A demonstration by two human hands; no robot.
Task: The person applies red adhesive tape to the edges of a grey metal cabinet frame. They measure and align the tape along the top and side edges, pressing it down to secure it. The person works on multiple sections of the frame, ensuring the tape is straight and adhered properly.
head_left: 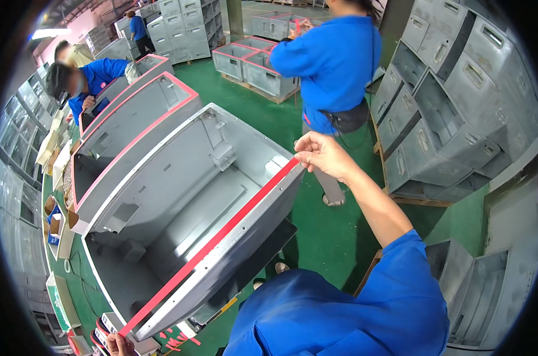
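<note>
Item: one grey box (pixel 183 163), open side facing up, before the person; near rim (pixel 224 247) pale, dotted with small holes. Item: one red strip (pixel 245 210), drawn almost straight along that rim, close by its inner edge; whether any of it was stuck down, I could not tell. Right hand (pixel 322 155): thumb and fingers pinched on the strip's end at the far corner. Left hand (pixel 120 345): only partly in view, pinching the strip at the near-left corner. Item: red scraps (pixel 177 341), lying near that corner. Item: a second box (pixel 141 121) beyond, its rim edged in red. Handling note, in my judgement: the strip wanted even, light tension, squaring over the rim before contact, then pressing from one end without stretch or wrinkle.
</note>
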